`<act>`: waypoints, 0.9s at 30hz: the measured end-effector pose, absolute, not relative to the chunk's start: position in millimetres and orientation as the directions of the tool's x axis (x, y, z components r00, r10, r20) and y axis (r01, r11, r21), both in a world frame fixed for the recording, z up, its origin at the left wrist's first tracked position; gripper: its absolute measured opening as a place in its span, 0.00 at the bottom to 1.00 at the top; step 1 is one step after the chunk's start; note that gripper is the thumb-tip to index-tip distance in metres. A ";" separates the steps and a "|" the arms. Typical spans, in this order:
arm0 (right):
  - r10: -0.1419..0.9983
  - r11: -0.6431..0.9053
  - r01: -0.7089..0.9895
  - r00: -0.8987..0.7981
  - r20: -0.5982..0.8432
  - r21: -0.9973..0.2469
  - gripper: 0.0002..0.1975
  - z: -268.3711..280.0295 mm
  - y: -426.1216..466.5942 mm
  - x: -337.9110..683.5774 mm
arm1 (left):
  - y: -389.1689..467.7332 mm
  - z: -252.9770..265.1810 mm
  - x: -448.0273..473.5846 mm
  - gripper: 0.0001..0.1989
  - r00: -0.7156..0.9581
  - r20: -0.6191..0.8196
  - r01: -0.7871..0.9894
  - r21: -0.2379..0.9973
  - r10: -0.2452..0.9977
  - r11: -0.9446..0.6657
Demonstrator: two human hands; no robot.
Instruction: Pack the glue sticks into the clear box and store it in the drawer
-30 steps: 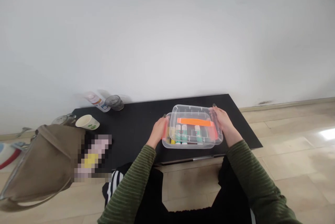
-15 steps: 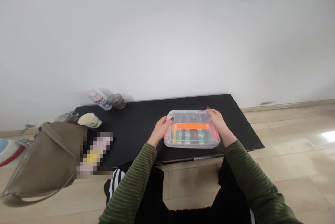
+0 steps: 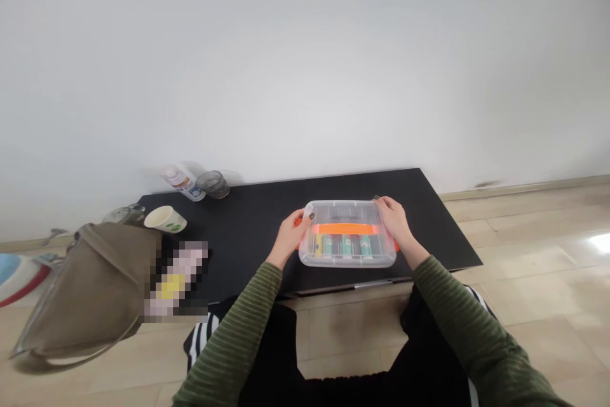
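Between my hands is a clear plastic storage box [image 3: 347,211] with an orange handle [image 3: 345,229] across its lid and orange side latches. Through the plastic I see several small green-and-white items [image 3: 347,245] and a yellow one [image 3: 318,245]. My left hand [image 3: 288,235] grips the box's left side, its thumb over the lid's edge. On the far right corner and side, my right hand [image 3: 394,223] is closed round the box, its lower fingers partly hidden. Both sleeves are green and ribbed. The box is over the front part of the black table [image 3: 267,204].
On the table's left stand a spray can [image 3: 183,183], a dark glass [image 3: 213,185] and a paper cup [image 3: 166,220]. A brown bag [image 3: 90,293] and a blurred-out pinkish item [image 3: 176,277] are nearer me. A white wall [image 3: 305,77] rises behind the table.
The small items inside the box have shifted a little. My hands keep their hold on the box, with the right hand slightly changed in position. The view has moved very slightly.
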State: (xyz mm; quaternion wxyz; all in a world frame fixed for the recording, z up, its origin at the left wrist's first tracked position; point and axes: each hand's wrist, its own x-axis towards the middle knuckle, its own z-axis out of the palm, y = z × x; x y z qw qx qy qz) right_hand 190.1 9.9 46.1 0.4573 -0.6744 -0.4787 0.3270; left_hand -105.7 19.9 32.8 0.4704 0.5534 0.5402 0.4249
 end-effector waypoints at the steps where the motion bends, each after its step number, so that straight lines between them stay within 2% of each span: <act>1: 0.941 -0.119 0.334 0.339 0.002 -0.935 0.18 45.6 9.2 191.6 | 18.9 31.4 -105.8 0.27 0.021 -0.045 0.155 0.987 0.999 0.041; 5: 0.924 -0.124 0.250 0.382 -0.020 -0.960 0.17 40.9 1.1 204.2 | 11.1 31.6 -108.6 0.36 -0.051 -0.217 -0.007 0.976 0.975 0.217; 7: 0.923 -0.165 0.162 0.374 -0.094 -0.973 0.18 36.5 -7.6 211.0 | 3.9 35.6 -110.6 0.34 0.000 -0.303 -0.057 0.952 0.953 0.302; 10: 0.909 -0.264 -0.001 0.335 -0.250 -0.964 0.19 28.5 -25.0 214.6 | -9.9 43.9 -111.4 0.34 0.178 -0.376 -0.123 0.908 0.909 0.400; 14: 0.908 -0.394 -0.199 0.065 -0.413 -0.897 0.23 23.3 -47.0 208.5 | -24.4 53.5 -107.2 0.34 0.319 -0.368 -0.188 0.879 0.873 0.439; 17: 0.926 -0.373 -0.263 -0.047 -0.375 -0.890 0.25 25.4 -56.4 204.1 | -27.0 57.1 -102.9 0.33 0.298 -0.360 -0.190 0.885 0.884 0.425; 24: 0.962 -0.192 -0.107 0.177 -0.209 -0.976 0.24 19.6 -55.5 197.7 | -24.4 52.7 -97.0 0.25 0.127 -0.318 -0.146 0.931 0.939 0.335; 27: 0.967 -0.173 -0.059 0.181 -0.181 -0.983 0.24 16.0 -51.8 196.0 | -23.5 49.8 -97.4 0.23 0.106 -0.321 -0.119 0.936 0.941 0.332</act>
